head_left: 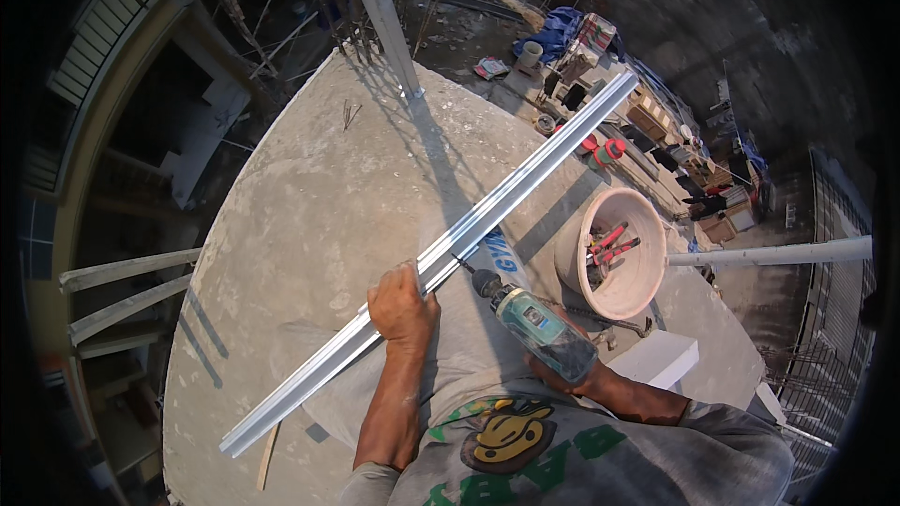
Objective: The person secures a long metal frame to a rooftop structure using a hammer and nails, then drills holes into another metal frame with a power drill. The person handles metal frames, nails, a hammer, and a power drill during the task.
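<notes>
A long silver metal channel (534, 171) slants across my lap, from the lower left to the upper right. My left hand (403, 302) is closed around it near its middle. A green and black cordless drill (534, 320) is in my right hand (589, 384), which is mostly hidden beneath the tool. The drill's thin bit meets the channel's side just to the right of my left hand; whether it has gone into the metal cannot be made out.
Beside the drill, a pale bucket (637, 215) holds red-handled hand tools (611, 251). A white block (661, 358) lies nearer me. The concrete slab (291, 197) ends in raised edges, with a post (380, 14) at the far side and clutter below to the right.
</notes>
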`<state>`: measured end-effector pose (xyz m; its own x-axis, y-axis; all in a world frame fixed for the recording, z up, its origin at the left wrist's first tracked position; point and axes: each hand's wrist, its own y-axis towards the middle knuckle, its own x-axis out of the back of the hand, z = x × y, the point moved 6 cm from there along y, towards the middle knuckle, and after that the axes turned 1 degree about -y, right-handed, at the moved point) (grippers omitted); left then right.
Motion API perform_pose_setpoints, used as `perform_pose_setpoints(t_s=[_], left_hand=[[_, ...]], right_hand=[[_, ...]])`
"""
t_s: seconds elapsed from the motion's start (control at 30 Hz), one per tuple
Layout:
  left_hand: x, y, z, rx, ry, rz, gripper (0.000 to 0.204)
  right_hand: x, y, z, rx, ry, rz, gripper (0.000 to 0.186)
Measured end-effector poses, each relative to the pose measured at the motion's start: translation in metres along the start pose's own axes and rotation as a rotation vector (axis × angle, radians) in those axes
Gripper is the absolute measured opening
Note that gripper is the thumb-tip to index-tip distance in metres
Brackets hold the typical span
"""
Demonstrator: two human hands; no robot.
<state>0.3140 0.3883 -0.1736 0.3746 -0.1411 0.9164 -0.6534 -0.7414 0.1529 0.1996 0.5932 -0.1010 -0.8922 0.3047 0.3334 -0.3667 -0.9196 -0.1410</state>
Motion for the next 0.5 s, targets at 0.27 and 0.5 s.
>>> perform_pose_setpoints(t_s=[0.27, 0.5], left_hand=[[-0.0005, 0.0005, 0.0014, -0.015, -0.011, -0.039, 0.057], [0.0, 0.0011, -0.0004, 0.01, -0.018, -0.018, 0.057]], right_hand=[[0.0016, 0.0033, -0.0045, 0.016, -0.046, 0.008, 0.064], [0.0091, 0.005, 0.0013, -0.025, -0.137, 0.055, 0.069]])
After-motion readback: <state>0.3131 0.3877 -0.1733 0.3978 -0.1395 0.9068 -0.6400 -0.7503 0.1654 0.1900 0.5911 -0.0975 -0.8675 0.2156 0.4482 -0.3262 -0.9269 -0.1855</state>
